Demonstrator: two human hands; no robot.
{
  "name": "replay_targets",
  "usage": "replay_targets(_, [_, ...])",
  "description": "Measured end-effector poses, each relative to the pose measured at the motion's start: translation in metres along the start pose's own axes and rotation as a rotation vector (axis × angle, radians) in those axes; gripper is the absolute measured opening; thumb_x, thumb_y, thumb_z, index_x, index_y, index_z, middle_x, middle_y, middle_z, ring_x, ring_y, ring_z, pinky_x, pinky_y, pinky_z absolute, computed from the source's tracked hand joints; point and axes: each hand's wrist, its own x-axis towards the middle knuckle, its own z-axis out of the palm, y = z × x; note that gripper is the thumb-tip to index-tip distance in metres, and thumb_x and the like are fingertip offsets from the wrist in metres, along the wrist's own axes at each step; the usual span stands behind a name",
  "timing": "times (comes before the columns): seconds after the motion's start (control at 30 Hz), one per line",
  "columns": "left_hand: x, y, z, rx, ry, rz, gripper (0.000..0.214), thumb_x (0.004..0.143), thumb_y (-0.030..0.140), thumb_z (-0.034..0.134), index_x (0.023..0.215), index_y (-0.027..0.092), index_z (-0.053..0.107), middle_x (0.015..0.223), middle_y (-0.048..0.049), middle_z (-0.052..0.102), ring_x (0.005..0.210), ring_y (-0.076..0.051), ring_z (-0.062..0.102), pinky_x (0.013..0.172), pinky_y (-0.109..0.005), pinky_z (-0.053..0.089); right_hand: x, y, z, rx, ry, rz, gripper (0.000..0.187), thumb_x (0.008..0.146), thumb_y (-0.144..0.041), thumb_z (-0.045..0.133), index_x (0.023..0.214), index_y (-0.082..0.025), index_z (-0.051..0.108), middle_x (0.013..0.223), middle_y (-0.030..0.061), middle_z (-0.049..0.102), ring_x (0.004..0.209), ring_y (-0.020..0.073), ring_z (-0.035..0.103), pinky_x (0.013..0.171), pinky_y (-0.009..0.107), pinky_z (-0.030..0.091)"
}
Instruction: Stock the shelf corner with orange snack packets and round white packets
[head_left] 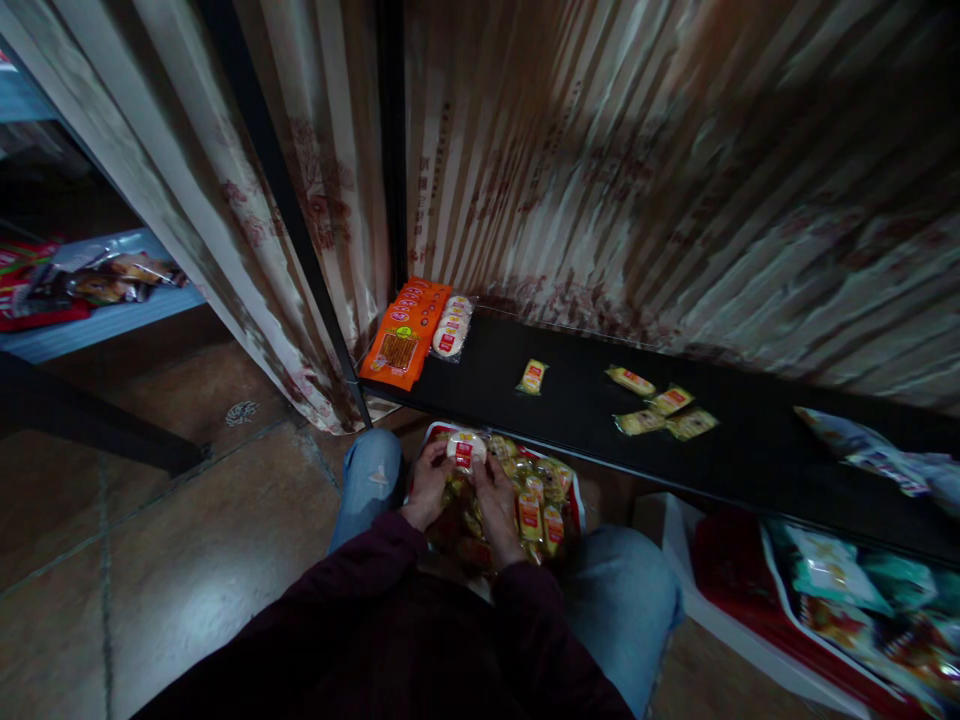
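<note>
Between my knees stands a red-and-white basket (577,505) full of small wrapped snacks (530,515) in clear and yellow packets. Over its far left part, my left hand (427,488) and my right hand (495,503) hold a white round rice cracker packet (466,450) with a red label from both sides. The fingers of each hand are closed on its edges. On the black shelf just beyond, a row of similar white cracker packets (452,328) lies beside orange snack bags (405,335).
Along the black shelf (570,400) lie a single yellow packet (532,377), several more yellow packets (671,400) and a crumpled bag (877,450). A black post (300,230) and curtain (540,200) stand beyond. At right is a red bin (735,565) of snack bags.
</note>
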Motion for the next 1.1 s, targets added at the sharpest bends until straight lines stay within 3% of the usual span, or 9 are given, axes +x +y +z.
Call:
replay_targets(0.23, [0.002,0.004,-0.002,0.015,-0.006,0.046,0.028,0.066,0.018,0.068,0.094,0.018,0.067,0.099,-0.0055,0.069,0.090,-0.016,0.063,0.086,-0.031,0.048,0.006,-0.006,0.001,-0.101,0.024,0.047,0.053,0.079,-0.058,0.051,0.108,-0.017,0.067,0.091,0.0081,0.073,0.080,0.0222,0.065,0.073,0.032,0.050])
replay_targets(0.43, [0.008,0.011,-0.003,0.027,0.010,0.105,0.029,0.067,0.027,0.069,0.095,0.018,0.067,0.100,-0.0055,0.069,0.090,-0.018,0.063,0.084,-0.031,0.050,0.011,-0.011,0.007,-0.132,-0.012,-0.001,0.050,0.081,-0.056,0.047,0.106,-0.017,0.067,0.092,0.0088,0.073,0.077,0.0218,0.065,0.069,0.031,0.050])
replay_targets(0.8, [0.028,0.034,0.001,0.072,0.036,0.138,0.025,0.072,0.019,0.061,0.096,0.017,0.069,0.104,-0.0078,0.070,0.094,-0.019,0.064,0.086,-0.031,0.049,0.036,-0.023,0.028,-0.148,0.018,-0.016,0.062,0.078,-0.055,0.042,0.117,-0.011,0.060,0.102,0.0136,0.070,0.081,0.0212,0.065,0.071,0.031,0.050])
replay_targets(1.1, [0.043,0.035,0.004,0.175,0.130,0.177,0.024,0.071,0.008,0.055,0.092,0.017,0.063,0.093,-0.0048,0.067,0.086,-0.015,0.062,0.083,-0.029,0.049,0.052,-0.034,0.036,-0.230,0.136,-0.069,0.063,0.074,-0.058,0.045,0.112,-0.011,0.060,0.087,0.0128,0.071,0.073,0.0237,0.064,0.069,0.035,0.048])
